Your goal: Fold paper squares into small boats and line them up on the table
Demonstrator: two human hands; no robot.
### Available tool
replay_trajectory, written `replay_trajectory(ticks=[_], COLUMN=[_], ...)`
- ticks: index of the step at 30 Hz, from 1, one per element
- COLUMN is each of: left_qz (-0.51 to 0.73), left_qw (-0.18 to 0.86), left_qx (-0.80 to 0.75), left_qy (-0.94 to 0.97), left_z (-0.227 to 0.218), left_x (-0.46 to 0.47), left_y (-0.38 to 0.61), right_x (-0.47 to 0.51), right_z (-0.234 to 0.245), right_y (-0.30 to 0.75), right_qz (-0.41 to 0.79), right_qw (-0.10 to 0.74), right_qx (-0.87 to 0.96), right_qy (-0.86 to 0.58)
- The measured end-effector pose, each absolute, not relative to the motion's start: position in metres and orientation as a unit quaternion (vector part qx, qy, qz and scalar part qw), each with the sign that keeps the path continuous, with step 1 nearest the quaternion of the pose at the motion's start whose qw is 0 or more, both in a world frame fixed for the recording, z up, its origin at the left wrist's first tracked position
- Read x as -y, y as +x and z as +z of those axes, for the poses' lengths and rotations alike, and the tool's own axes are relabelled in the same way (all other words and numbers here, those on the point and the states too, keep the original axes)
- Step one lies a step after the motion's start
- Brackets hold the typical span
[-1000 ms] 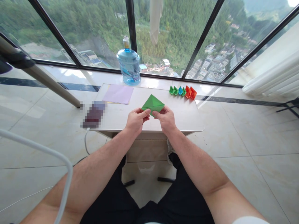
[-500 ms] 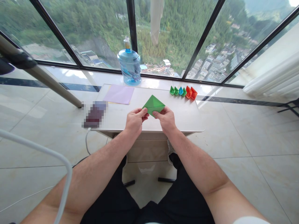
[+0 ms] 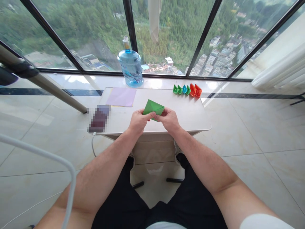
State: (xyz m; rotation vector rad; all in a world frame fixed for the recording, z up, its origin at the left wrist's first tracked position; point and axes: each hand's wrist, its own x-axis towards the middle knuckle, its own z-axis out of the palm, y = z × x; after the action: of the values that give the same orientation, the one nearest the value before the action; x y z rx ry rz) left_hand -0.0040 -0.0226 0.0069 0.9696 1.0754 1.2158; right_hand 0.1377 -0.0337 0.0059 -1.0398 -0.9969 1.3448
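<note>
Turned since the earlier frame, the folded green paper (image 3: 152,107) points its peak farther left above the middle of the table (image 3: 190,116); left hand (image 3: 138,121) and right hand (image 3: 170,120), nearly closed, pinch its near side, probably to steady the creases, while paper boats (image 3: 192,90) stand far right, seemingly out of the way.

Camera: one, worn on your head | Facing: forward and down, past your lap (image 3: 162,208), over the white table (image 3: 187,114) to the window frame (image 3: 130,28) | Range: lap closest; left hand (image 3: 138,121) and right hand (image 3: 169,121) farther, mid-view; hillside (image 3: 95,28) far outside
</note>
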Motion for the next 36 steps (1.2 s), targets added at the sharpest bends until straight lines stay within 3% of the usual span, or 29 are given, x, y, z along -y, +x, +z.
replay_trajectory(ticks=[20, 36], left_qz=[0.541, 0.539], left_qw=[0.609, 0.602], left_qx=[-0.426, -0.441], left_qy=[0.394, 0.391], left_z=[0.010, 0.003], left_x=[0.025, 0.021], left_y=[0.001, -0.003], right_x=[0.029, 0.026], right_z=[0.002, 0.000], right_y=[0.143, 0.145], right_qz=[0.474, 0.504], right_qw=[0.595, 0.619], right_qx=[0.428, 0.391], right_qy=[-0.488, -0.459])
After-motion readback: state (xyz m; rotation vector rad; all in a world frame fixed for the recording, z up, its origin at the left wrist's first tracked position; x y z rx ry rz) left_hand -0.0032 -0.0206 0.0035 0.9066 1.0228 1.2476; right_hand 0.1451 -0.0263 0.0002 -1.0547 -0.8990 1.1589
